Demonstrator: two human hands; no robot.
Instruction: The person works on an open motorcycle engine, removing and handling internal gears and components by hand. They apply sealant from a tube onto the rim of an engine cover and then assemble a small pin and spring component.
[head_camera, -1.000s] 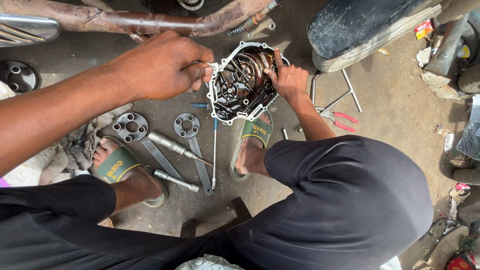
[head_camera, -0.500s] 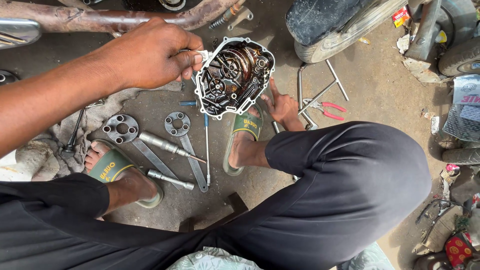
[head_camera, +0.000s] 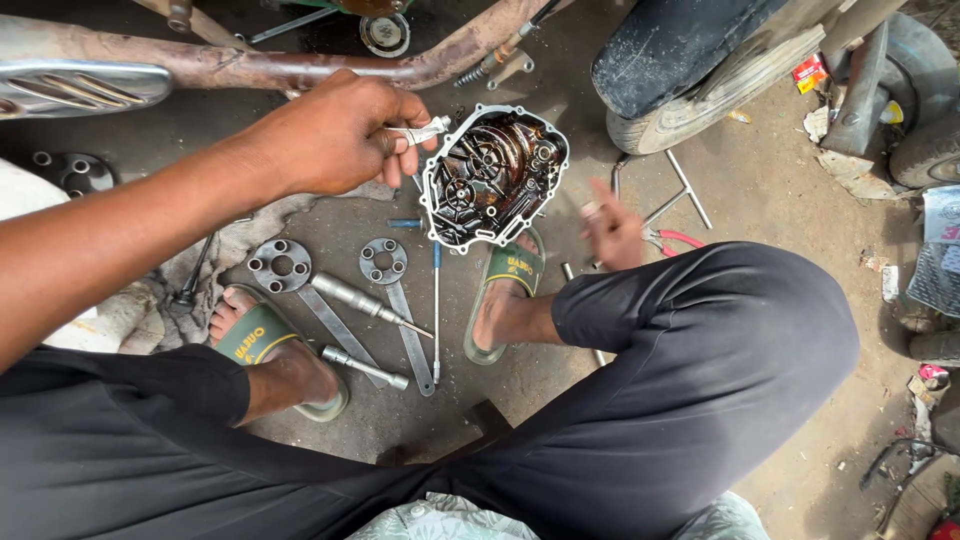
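My left hand (head_camera: 330, 135) is raised over the ground and grips an oily engine side cover (head_camera: 495, 178) by a lug on its left edge. The cover's open inner side, with dark greasy gears, faces me. My right hand (head_camera: 612, 228) is low beside my right knee, off the cover and blurred by motion. It is close to the red-handled pliers (head_camera: 680, 240) and a metal T-handle wrench (head_camera: 665, 195). The blur hides whether its fingers hold anything.
On the ground between my sandalled feet lie two flat round-headed holding tools (head_camera: 285, 268) (head_camera: 383, 262), a socket extension (head_camera: 365, 300), a thin screwdriver (head_camera: 436, 300) and a dirty rag (head_camera: 240, 240). A rusty exhaust pipe (head_camera: 300, 70) runs across the top, and a tyre (head_camera: 690, 70) stands top right.
My right hand let go of the cover's right edge and dropped to the ground near the pliers. My left hand alone now holds the cover, still raised.
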